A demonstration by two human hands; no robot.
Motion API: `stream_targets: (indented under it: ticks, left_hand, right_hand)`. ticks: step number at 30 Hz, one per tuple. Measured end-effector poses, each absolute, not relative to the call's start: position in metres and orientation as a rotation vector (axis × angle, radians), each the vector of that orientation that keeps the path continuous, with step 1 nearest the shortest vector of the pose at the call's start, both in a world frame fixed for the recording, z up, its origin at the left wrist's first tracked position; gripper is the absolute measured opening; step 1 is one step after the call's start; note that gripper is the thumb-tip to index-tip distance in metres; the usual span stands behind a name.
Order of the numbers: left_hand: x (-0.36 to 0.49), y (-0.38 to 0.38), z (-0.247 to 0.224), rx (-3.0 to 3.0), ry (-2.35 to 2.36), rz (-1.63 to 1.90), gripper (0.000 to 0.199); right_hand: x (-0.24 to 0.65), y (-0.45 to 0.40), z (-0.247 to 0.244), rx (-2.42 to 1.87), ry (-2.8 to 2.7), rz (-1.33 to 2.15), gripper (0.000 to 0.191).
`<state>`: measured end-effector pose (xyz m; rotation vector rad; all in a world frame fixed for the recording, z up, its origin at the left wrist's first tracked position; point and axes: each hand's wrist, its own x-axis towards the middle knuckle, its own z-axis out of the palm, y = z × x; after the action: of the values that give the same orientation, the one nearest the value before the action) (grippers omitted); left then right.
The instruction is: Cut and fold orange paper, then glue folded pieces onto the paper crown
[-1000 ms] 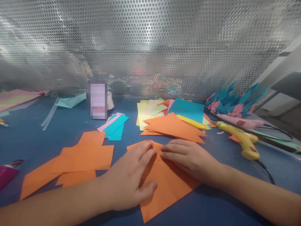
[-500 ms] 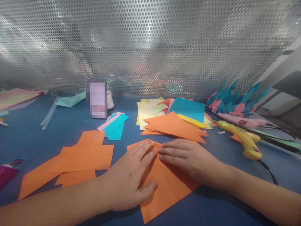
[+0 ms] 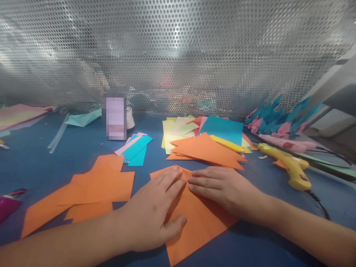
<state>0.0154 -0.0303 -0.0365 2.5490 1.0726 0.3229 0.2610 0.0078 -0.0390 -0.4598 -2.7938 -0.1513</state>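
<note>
An orange sheet of paper [image 3: 198, 226] lies on the blue table beneath both hands, its far edge folded to a low peak. My left hand [image 3: 158, 205] rests flat on its left side, fingers stretched toward the peak and thumb out over the paper. From the right, my right hand [image 3: 222, 187] lies flat on the sheet, fingertips close to those of the left. Just beyond are folded orange papers [image 3: 204, 148]. More orange paper pieces [image 3: 100, 187] overlap to the left.
A yellow glue gun [image 3: 296, 168] and a pink glue gun [image 3: 289, 144] lie at the right, before blue and pink folded paper shapes [image 3: 278, 118]. A yellow cutter [image 3: 228, 144] rests on coloured sheets [image 3: 224, 128]. A phone [image 3: 116, 118] stands near the perforated metal panel [image 3: 178, 48].
Both hands stay in nearly the same place on the orange sheet. Only a very slight shift of the view shows.
</note>
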Motion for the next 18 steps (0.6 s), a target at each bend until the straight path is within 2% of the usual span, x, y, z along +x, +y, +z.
stream_targets:
  ticks: [18]
  left_hand:
    - [0.0168, -0.0293, -0.0345, 2.615, 1.034, 0.352, 0.06]
  right_hand:
    - [0.2611, 0.0082, -0.0399, -0.437, -2.81, -0.147, 0.036]
